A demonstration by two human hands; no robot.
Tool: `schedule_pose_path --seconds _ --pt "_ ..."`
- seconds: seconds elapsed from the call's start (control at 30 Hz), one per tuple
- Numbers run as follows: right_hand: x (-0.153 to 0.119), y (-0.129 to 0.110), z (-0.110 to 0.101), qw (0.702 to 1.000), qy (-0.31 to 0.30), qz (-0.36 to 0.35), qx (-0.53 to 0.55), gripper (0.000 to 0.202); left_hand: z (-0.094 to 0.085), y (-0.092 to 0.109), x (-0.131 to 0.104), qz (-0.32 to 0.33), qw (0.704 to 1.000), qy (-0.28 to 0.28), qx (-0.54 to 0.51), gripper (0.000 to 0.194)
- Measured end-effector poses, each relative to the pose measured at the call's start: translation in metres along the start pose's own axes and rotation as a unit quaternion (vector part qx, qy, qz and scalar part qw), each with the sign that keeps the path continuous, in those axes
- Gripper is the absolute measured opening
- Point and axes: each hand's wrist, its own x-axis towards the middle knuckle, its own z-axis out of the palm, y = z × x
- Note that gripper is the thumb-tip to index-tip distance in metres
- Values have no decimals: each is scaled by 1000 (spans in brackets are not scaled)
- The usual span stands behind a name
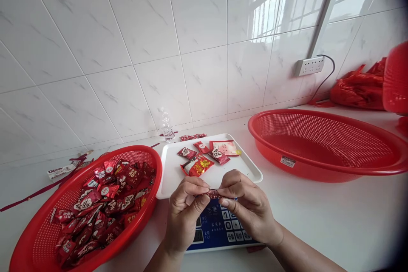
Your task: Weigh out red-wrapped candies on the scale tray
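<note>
My left hand and my right hand meet in front of me, each pinching one end of a small dark red packet. The packet is held above the blue keypad of a scale. Behind it, the white tray of the scale bears several red packets, among them a red and yellow one and a pink and white one. To the left, a red basket holds many wrapped red packets.
A large red basket stands at the right. A clear bottle is near the wall, beside a strip of packets. Red bags lie back right, below a power socket. Dark red ribbon lies far left.
</note>
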Motion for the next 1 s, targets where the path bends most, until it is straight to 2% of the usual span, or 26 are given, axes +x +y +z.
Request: schedule_pose_path --seconds 0.13,0.33,0.83,1.0 --pt "2 0 -1 1000 -10 -5 -8 5 -1 2 2 16 1000 -15 12 5" --pt "4 1 -2 998 -49 2 -31 12 0 8 5 61 993 -38 94 9" --pt "1 -2 0 998 -7 -26 -51 7 4 14 4 61 991 -72 96 12" --pt "1 -1 1 998 -24 -12 -54 8 2 12 4 39 994 -57 87 8"
